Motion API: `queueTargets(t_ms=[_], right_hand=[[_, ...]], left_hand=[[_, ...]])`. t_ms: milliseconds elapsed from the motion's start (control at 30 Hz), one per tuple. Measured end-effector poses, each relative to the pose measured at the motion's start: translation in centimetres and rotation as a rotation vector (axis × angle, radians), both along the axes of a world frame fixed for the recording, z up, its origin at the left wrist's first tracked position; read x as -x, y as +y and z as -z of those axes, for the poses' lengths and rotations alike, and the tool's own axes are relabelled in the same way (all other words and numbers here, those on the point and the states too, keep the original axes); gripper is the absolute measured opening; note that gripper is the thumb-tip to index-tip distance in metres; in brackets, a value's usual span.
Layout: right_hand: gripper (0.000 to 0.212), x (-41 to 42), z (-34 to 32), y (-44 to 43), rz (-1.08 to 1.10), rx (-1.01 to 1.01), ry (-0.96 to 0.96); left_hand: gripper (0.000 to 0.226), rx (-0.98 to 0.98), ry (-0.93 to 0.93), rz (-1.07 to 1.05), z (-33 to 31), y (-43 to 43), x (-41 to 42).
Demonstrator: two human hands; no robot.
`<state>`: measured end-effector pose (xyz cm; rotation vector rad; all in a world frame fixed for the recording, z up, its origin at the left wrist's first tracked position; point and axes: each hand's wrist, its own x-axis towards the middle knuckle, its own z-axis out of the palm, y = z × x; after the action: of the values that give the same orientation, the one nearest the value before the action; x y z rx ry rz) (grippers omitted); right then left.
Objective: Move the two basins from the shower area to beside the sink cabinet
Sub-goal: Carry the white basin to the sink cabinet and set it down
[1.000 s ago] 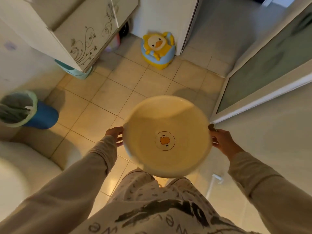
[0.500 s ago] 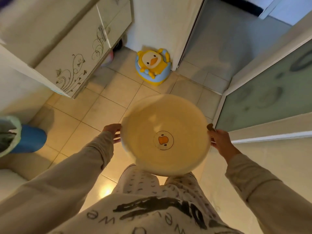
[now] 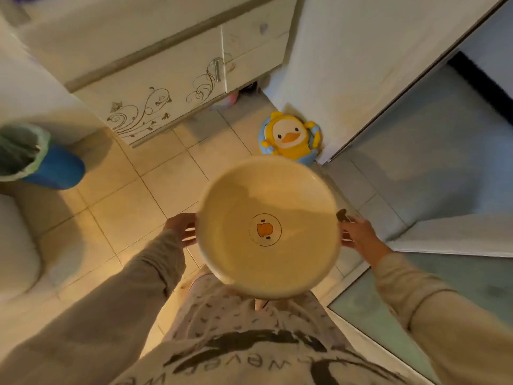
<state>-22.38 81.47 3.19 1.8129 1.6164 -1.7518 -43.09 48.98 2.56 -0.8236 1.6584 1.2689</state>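
I hold a round cream basin [image 3: 299, 190] with a small duck picture on its bottom, level above the tiled floor in front of my body. My left hand [image 3: 181, 228] grips its left rim and my right hand [image 3: 356, 233] grips its right rim. The sink cabinet [image 3: 166, 87], white with dark swirl decoration on its door, stands at the upper left, ahead of the basin. I see only this one basin.
A yellow duck potty seat [image 3: 288, 138] sits on the floor by the wall corner, just beyond the basin. A blue bin [image 3: 55, 168] with a green liner stands at left beside the toilet [image 3: 16, 245]. A glass door [image 3: 444, 295] is at right.
The view has swung so the cabinet, bin and duck seat shifted right and closer. The basin stays held in both hands, now nearer the duck seat.
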Motion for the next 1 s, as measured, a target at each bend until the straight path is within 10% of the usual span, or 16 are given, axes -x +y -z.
queueTargets(t_ms=[400, 1000], right_hand=[[0.038, 17.2, 2.3, 6.4, -0.362, 0.024, -0.019], [0.045, 31.1, 5.4, 8.7, -0.519, 0.066, -0.156]], left_hand=[[0.018, 0.047, -0.005, -0.384, 2.0, 1.3, 2.8], [0.036, 0.145, -0.106, -0.408, 3.9, 3.5, 11.6]])
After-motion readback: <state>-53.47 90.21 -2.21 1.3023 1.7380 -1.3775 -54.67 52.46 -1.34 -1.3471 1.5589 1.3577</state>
